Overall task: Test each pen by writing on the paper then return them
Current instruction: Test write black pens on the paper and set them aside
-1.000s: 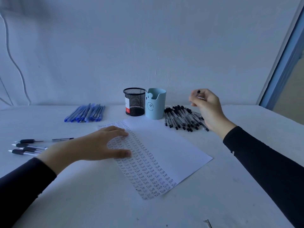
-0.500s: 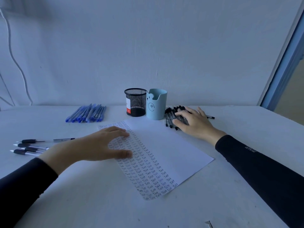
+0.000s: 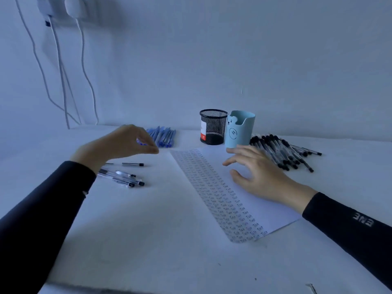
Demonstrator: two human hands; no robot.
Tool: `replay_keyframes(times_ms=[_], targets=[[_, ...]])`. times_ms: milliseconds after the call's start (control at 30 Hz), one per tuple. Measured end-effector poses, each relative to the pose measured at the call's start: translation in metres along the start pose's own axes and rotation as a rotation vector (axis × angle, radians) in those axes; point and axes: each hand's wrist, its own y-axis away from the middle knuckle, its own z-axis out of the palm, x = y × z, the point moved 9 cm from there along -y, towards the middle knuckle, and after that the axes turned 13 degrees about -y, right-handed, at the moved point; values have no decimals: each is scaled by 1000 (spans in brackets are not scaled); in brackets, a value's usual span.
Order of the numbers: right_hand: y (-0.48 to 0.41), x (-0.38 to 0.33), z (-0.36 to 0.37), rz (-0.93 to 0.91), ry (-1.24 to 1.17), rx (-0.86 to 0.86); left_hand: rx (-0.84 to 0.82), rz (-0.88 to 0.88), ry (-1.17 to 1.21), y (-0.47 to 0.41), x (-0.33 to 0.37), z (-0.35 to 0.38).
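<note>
A white paper (image 3: 273, 213) with columns of the written word "Test" lies on the table. My right hand (image 3: 256, 175) hovers low over its upper right part, fingers spread and holding nothing, just left of a pile of black-capped pens (image 3: 284, 151). My left hand (image 3: 121, 143) is raised above the table left of the paper, fingers loosely curled downward, with no pen visibly in it. A bunch of blue pens (image 3: 164, 135) lies just behind it. Under my left wrist lie several clear pens with black caps (image 3: 127, 180), and one more pen (image 3: 132, 164) a little farther back.
A black mesh cup (image 3: 213, 127) and a light blue bear-faced cup (image 3: 240, 130) stand side by side at the back, near the wall. White cables (image 3: 63, 81) hang down the wall at the left. A small metal bit (image 3: 310, 287) lies near the table's front right edge.
My left hand has lifted off the paper and moved left and back toward the blue pens. My right hand has left the black pen pile and come over the paper. The view has turned left.
</note>
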Motion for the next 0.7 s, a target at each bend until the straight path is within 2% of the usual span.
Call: replay_keyframes(times_ms=[100,200,267,333,400,467,533,567,633,700], targets=[[3,4,-3,6,-18,5,-178,-21,-45,4,-14,7],[4,9,-7,18,-31,22,-321,-53,-213,8,-26,20],[3,10,-9,29,-34,42,-278,-65,-237,4,-26,20],[2,10,-10,33,-31,48,-113,-22,-182,-3,-8,12],[2,12,-10,36,-36,47,129,102,-40,-3,35,2],[2,14,-11,41,-38,52,259,310,82,9,91,3],[2,15,-13,53,-34,52,226,513,139,23,138,21],[2,16,-14,64,-31,51,173,553,155,27,151,32],[2,15,-14,97,-39,55,91,533,166,28,158,44],[4,7,-8,125,-58,4,93,506,162,24,151,44]])
